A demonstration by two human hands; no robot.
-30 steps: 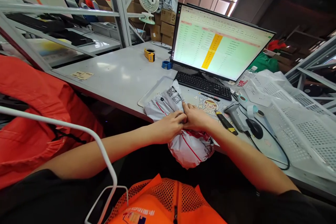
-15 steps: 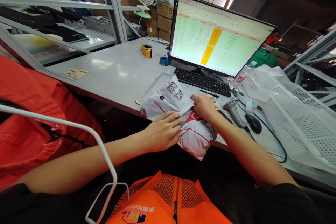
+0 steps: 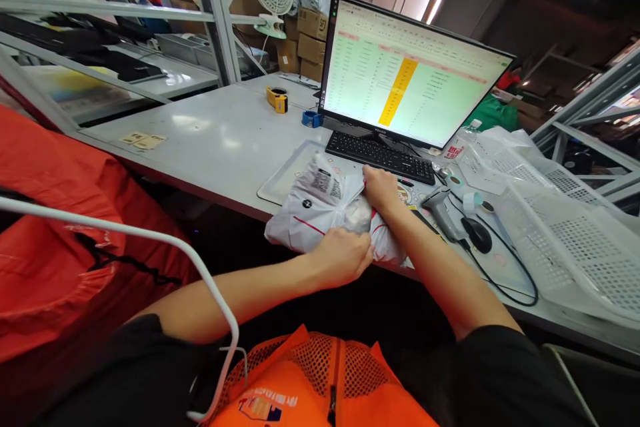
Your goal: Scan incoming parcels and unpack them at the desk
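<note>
A white plastic mailer bag (image 3: 313,203) with printed codes and red lines lies at the desk's front edge, its middle split and a pale, clear-wrapped content showing. My left hand (image 3: 345,256) is closed on the near side of the bag at the split. On the far side, my right hand (image 3: 380,188) grips the plastic with fingers curled. Between the two hands the film is stretched and creased. What lies inside the bag cannot be made out. The fingertips of both hands are partly hidden.
Behind the bag stand a black keyboard (image 3: 380,157) and a monitor (image 3: 410,73). A grey barcode scanner (image 3: 444,213) and a black mouse (image 3: 476,235) lie right of my right hand. White perforated baskets (image 3: 575,233) fill the right side. Tape rolls (image 3: 277,99) sit farther back. A white metal bar (image 3: 170,237) crosses at left.
My left hand has gone from lying with fingers spread over the bag to a closed grip farther right. The bag's split is wider, showing more of the content, and its right part has lifted.
</note>
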